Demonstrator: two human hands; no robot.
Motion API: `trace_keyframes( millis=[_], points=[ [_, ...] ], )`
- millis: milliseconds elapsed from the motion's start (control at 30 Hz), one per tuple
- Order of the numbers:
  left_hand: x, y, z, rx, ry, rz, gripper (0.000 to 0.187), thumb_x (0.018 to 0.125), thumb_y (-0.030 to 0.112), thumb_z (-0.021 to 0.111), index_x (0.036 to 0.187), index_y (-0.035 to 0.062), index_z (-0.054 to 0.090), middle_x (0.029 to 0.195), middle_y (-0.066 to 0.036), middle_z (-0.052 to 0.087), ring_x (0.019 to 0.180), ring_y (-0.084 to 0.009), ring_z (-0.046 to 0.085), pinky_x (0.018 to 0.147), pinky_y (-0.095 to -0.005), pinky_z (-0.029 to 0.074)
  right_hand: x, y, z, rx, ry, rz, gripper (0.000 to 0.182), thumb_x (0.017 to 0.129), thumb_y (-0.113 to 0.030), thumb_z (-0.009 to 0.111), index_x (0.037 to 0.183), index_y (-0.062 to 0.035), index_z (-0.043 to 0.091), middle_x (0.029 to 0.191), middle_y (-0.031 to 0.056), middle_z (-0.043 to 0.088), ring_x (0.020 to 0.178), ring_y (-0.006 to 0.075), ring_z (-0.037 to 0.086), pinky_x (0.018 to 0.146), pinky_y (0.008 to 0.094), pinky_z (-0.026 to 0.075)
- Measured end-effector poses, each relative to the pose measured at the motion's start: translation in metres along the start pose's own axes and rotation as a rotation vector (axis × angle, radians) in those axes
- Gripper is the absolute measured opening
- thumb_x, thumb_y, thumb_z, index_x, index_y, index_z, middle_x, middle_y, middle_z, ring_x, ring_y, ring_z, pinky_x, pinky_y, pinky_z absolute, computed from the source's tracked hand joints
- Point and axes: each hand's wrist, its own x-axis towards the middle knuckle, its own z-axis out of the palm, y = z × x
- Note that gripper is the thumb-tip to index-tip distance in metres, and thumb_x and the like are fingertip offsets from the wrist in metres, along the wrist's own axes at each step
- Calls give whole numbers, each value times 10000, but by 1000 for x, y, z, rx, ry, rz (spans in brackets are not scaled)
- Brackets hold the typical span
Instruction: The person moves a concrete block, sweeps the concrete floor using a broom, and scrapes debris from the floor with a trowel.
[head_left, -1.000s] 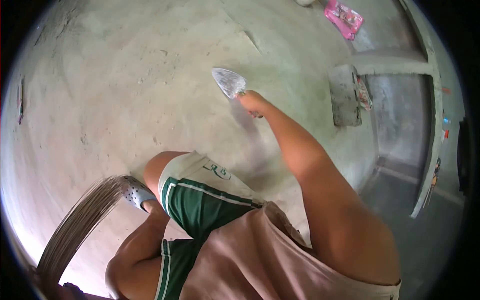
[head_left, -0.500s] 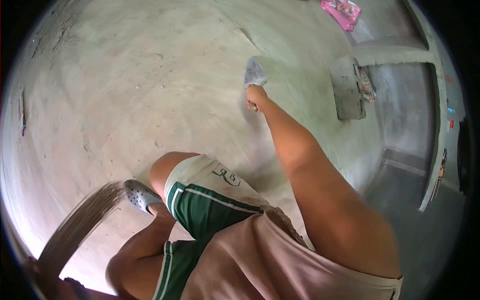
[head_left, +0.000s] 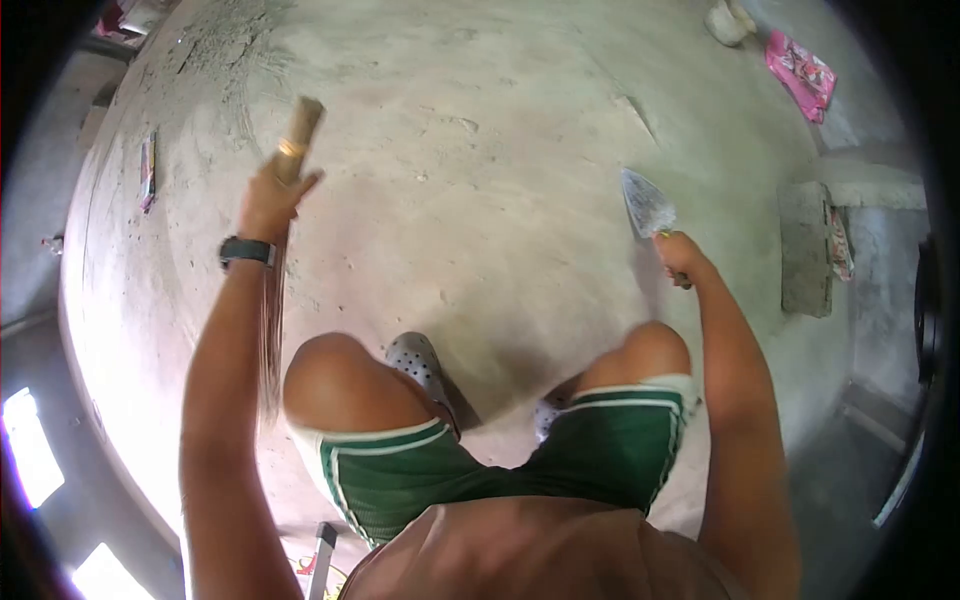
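Observation:
My left hand (head_left: 270, 200), with a dark watch (head_left: 247, 251) on the wrist, is closed round a stick broom (head_left: 305, 122). The broom's bound end, with a yellow band, points up and away, and its thin bristles trail down beside my forearm. On the right, my right hand (head_left: 681, 258) grips the handle of a pointed trowel (head_left: 648, 203). Its grey blade points forward, close over the concrete floor (head_left: 460, 260). My fingers hide much of the handle.
Rough, crumbly debris (head_left: 225, 50) lies at the upper left, near a thin coloured wrapper (head_left: 148, 172). A concrete block (head_left: 806, 250) stands at right, with a pink packet (head_left: 800, 75) beyond it and a pale container (head_left: 728, 22) at the top. My clogs (head_left: 415, 362) are on the floor.
My left hand with the broom has swung from the lower left up to the front. The view has turned left, and the trowel, still in my right hand, now appears further right.

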Motion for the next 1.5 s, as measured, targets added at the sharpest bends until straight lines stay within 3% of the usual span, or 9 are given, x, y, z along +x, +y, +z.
trace_keyframes(
  millis=[100, 333, 733, 900, 1033, 1167, 1267, 1333, 1500],
  points=[
    [10, -52, 59, 399, -75, 51, 707, 785, 528, 804, 1293, 65, 639, 1043, -254, 728, 1019, -436, 690, 835, -525, 559, -9, -29, -31, -186, 27, 60, 445, 1004, -447, 589, 870, -26, 535, 648, 75, 518, 487, 202, 533, 396, 412, 439],
    [31, -157, 152, 278, -159, 90, 606, 811, 338, 816, 1312, 69, 606, 1173, -231, 698, 1111, -409, 659, 913, -517, 539, -45, -50, -9, 291, 119, 122, 488, 1013, -445, 600, 1090, 33, 661, 694, 61, 538, 537, 177, 510, 482, 383, 455],
    [82, -190, 170, 161, -191, 0, 694, 785, 302, 818, 1391, 80, 563, 1255, -225, 667, 1158, -422, 637, 973, -498, 515, -97, 43, 5, 788, 496, 273, 368, 1033, -406, 561, 948, -48, 558, 728, 69, 562, 560, 188, 542, 498, 387, 483],
    [96, -286, 235, 440, -50, 235, 1061, 758, 401, 843, 1630, 276, 252, 1628, -234, 322, 1486, -474, 303, 1103, -659, 388, -85, 48, 7, 778, 356, 379, 345, 1039, -386, 504, 989, -46, 536, 698, 75, 548, 501, 191, 493, 449, 394, 437],
    [62, -211, 198, 295, -187, -153, 1097, 780, 410, 843, 1614, 490, 136, 1721, -179, 27, 1548, -512, 60, 1009, -882, 229, -35, 60, 22, 880, 289, 401, 332, 1056, -345, 436, 996, -37, 544, 639, 84, 518, 486, 208, 488, 445, 399, 435],
    [62, -214, 201, 285, -204, -160, 1126, 795, 334, 849, 1620, 482, 98, 1724, -167, 9, 1551, -510, 33, 1025, -872, 226, 25, 27, 82, 953, 346, 411, 270, 1049, -261, 405, 1034, -47, 567, 645, 101, 537, 508, 236, 522, 467, 445, 482],
    [63, -214, 203, 301, -209, -171, 1123, 798, 326, 844, 1620, 482, 95, 1725, -164, 3, 1551, -511, 32, 1030, -874, 215, 31, 5, 105, 536, 295, 253, 347, 1060, -300, 400, 977, -20, 587, 655, 102, 548, 466, 220, 499, 440, 414, 477],
    [60, -210, 200, 309, -216, -176, 1125, 796, 323, 845, 1622, 477, 96, 1726, -162, 0, 1551, -510, 33, 1037, -871, 211, -22, -32, 65, 469, -40, 141, 392, 1055, -350, 444, 921, -10, 585, 637, 90, 536, 442, 200, 475, 408, 387, 443],
    [66, -194, 190, 472, -251, -118, 1144, 767, 479, 841, 1644, 394, 112, 1725, -165, 39, 1574, -440, 29, 1116, -825, 123, -16, -4, 43, 809, 266, 260, 436, 1067, -423, 443, 853, -58, 547, 569, 62, 479, 441, 189, 470, 388, 381, 413]
  ],
)
